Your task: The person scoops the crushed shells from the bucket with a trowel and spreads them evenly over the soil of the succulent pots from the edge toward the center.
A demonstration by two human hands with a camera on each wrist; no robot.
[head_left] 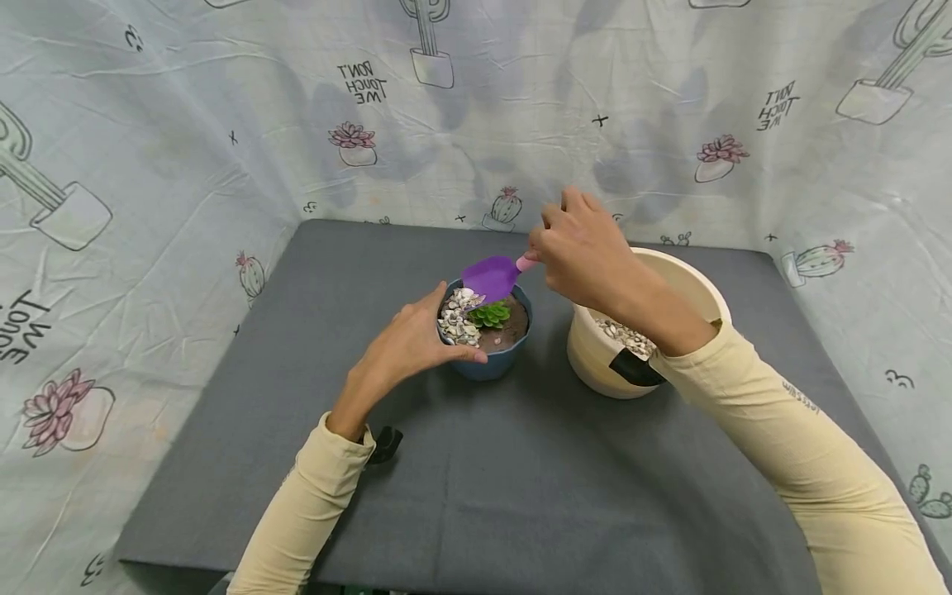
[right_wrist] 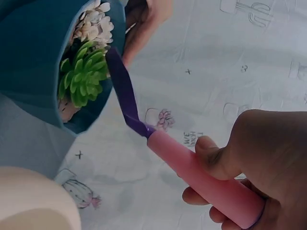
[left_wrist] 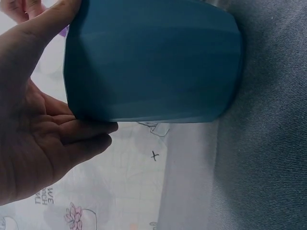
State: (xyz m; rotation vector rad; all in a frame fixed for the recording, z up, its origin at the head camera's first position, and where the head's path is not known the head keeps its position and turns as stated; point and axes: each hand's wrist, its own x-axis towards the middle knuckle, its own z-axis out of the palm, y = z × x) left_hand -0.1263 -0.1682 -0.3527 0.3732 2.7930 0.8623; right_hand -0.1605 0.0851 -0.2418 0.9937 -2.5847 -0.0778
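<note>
On the bench (head_left: 521, 479), pot (head_left: 487, 366) is gripped by spread left hand (head_left: 411, 337), trowel (head_left: 491, 278) by curled right hand (head_left: 583, 248); stones (head_left: 457, 324) could be spilled by jolting.

Pink handle (right_wrist: 192, 173) smooth plastic; blue pot (left_wrist: 153, 62) smooth, probably plastic; grey tablecloth (head_left: 521, 496) matt, woven.

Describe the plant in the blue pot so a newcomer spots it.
On the grey table, left of the cream bucket, stands a blue pot. The plant sits inside; its bright green sets it apart from the pale stones and brown soil.
</note>
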